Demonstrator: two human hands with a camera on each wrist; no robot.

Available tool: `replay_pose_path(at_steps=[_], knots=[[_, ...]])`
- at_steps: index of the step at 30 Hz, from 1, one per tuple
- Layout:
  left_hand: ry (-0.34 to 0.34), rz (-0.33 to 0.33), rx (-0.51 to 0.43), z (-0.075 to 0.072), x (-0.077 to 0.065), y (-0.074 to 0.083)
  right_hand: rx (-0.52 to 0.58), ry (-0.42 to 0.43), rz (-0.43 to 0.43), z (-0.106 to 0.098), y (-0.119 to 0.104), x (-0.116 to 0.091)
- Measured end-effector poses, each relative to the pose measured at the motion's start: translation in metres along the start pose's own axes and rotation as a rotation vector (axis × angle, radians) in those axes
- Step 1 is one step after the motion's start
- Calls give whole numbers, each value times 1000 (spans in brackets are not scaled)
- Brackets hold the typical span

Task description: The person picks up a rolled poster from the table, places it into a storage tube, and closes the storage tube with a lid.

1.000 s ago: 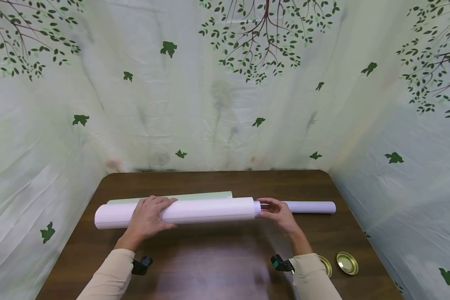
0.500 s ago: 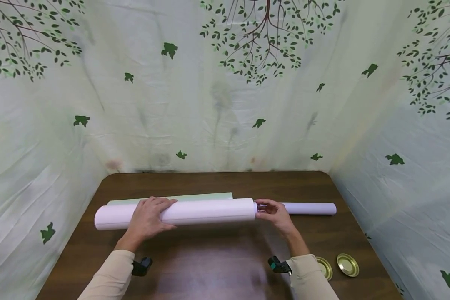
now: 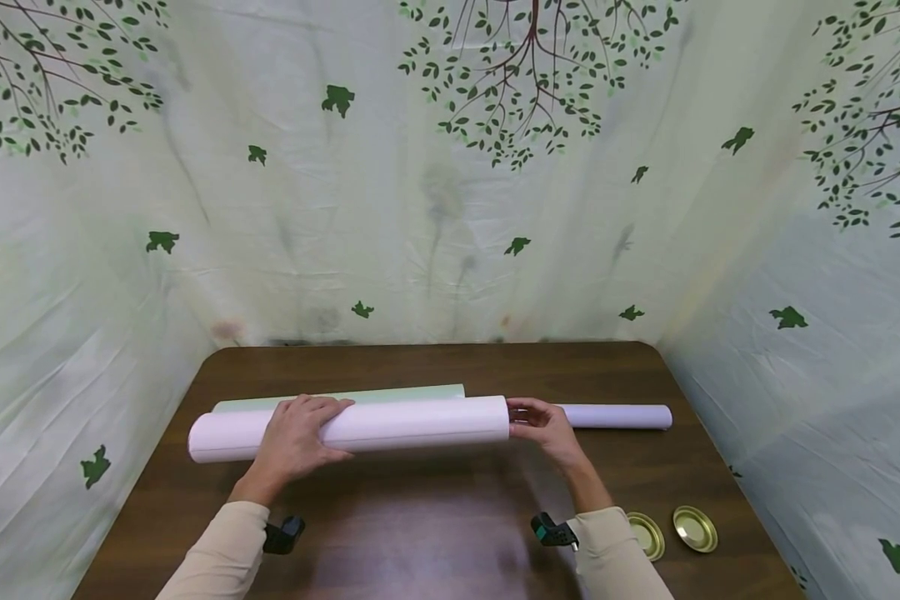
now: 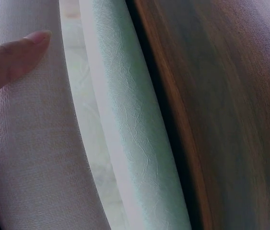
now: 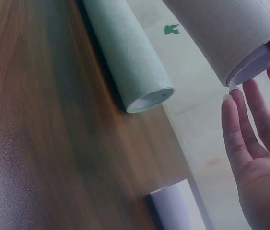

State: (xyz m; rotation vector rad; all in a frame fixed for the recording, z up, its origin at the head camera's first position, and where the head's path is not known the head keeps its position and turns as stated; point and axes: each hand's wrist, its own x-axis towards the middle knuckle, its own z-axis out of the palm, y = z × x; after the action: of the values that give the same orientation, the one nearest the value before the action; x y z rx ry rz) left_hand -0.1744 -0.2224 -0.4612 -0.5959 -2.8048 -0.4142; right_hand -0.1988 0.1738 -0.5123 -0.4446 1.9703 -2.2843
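A thick off-white wallpaper roll (image 3: 420,422) with a woven texture is held level above the table. My left hand (image 3: 296,433) grips it left of its middle, thumb on the near side and fingers over the top. At its right end is my right hand (image 3: 543,429), fingers extended and fingertips touching the rim. In the right wrist view, a smooth white inner layer (image 5: 252,67) shows inside the open end of the roll. Behind lies a pale green roll (image 3: 412,392), partly hidden by the held one. A thinner white roll (image 3: 622,416) lies behind the right hand.
Two gold-coloured round metal lids lie at the right front, one lid (image 3: 695,529) farther right and another lid (image 3: 647,537) partly covered by the right sleeve. The brown wooden table (image 3: 420,517) meets a leaf-printed white curtain (image 3: 435,208) at its back and sides.
My right hand has moved slightly left, and the inner layer that stuck out of the roll's right end has slid in level with the rim. My left hand keeps its hold.
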Motion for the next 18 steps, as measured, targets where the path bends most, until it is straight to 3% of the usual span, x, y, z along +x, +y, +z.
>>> replay_pose_path(at_steps=[12, 18], knots=[[-1, 4, 3, -1, 1, 2, -83, 44, 37, 1, 1, -1], [-2, 4, 14, -1, 1, 1, -55, 23, 17, -1, 0, -2]])
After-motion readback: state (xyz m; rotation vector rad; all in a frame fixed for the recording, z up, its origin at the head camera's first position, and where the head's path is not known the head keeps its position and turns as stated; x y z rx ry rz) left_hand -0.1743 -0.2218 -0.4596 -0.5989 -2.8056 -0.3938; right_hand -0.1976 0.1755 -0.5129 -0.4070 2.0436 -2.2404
